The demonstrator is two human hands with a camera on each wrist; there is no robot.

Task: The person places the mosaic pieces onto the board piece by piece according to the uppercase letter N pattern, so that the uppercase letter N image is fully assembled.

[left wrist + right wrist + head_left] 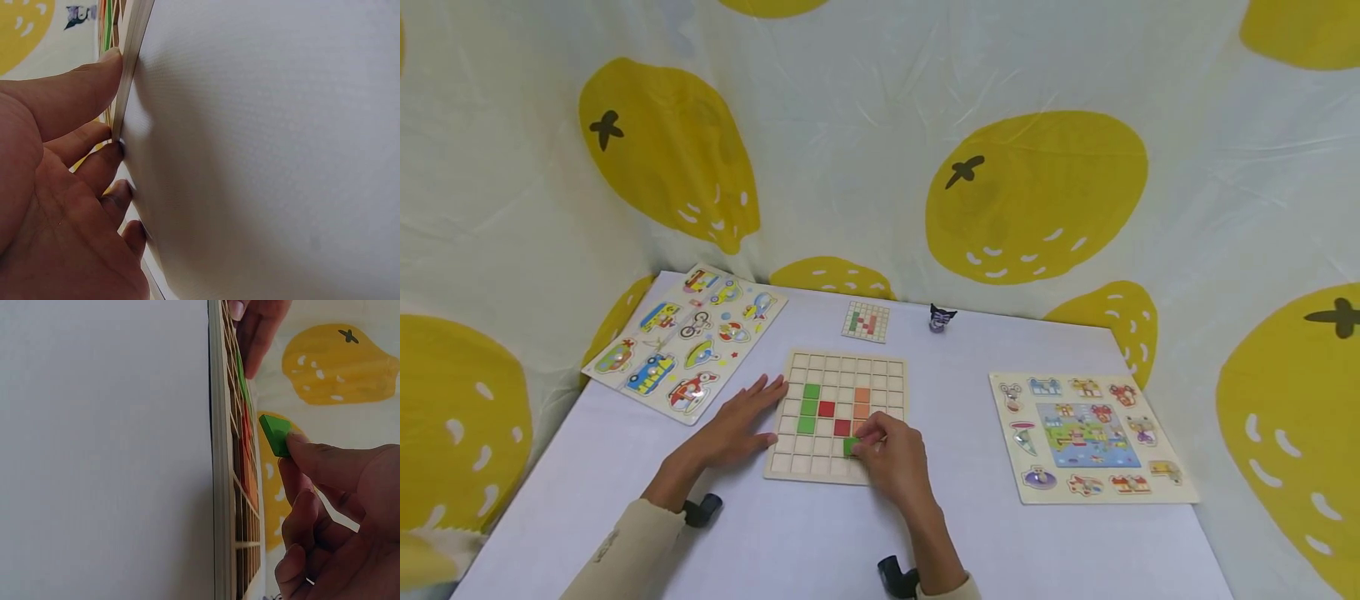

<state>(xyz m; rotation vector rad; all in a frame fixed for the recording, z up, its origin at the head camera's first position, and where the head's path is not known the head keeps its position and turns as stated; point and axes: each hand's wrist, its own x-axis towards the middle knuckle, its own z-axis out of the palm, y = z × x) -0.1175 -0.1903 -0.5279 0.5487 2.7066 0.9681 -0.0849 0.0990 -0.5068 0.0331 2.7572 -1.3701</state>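
A wooden grid board (816, 478) lies flat on the table. My right hand (897, 460) pinches a green square tile (275, 434) between thumb and fingers, raised just above the lower middle of the grid. In the head view, a column of green tiles (808, 408) sits in the left cells. Two red tiles (826, 409) lie diagonally in the middle, and orange tiles (862, 402) stand in a column partly hidden by my right hand. My left hand (737, 429) rests at the board's left edge, fingers spread, its fingertips touching the rim.
Behind the board lies a small pattern card (865, 322) with a printed coloured grid, and a small dark figurine (940, 318) stands beside it. A vehicle puzzle board (688, 346) lies at the left, another picture puzzle board (1093, 496) at the right. Lemon-print cloth surrounds the table.
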